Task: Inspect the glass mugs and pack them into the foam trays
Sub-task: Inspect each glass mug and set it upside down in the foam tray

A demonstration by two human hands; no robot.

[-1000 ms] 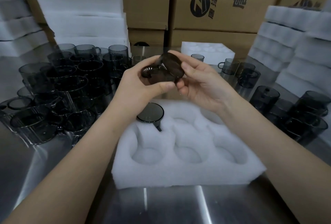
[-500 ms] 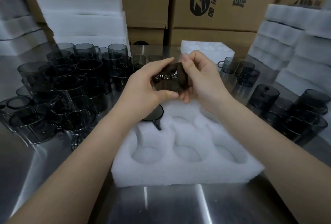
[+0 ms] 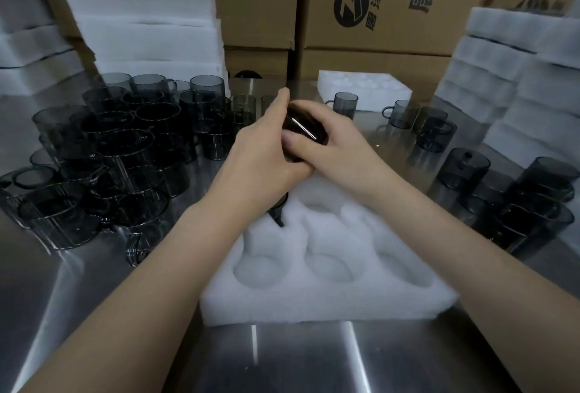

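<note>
A dark held mug (image 3: 306, 128) is kept in the air above the far edge of the foam tray (image 3: 329, 304), enclosed from both sides. The grip of the left hand (image 3: 260, 157) is wrapped over its left flank, with the thumb tucked beneath. The grip of the right hand (image 3: 342, 147) is clamped on its right flank, thumb laid across the glass. So much of the mug is covered that its handle cannot be made out. It appears to be tipped rather than upright, its long axis slanting toward the far right of the tray.

One packed mug (image 3: 279, 212) is seated in the tray's far-left pocket, partly hidden under the left wrist. The three near pockets are seen to be vacant, and the far-middle pocket lies almost directly below the held mug. Inspection is judged to be under way. For packing, the mug would have to be turned upright and lowered, and the right hand is placed nearer the free far pockets. Loose mugs (image 3: 125, 154) are crowded on the tabletop (image 3: 298, 361) left of the tray.
</note>
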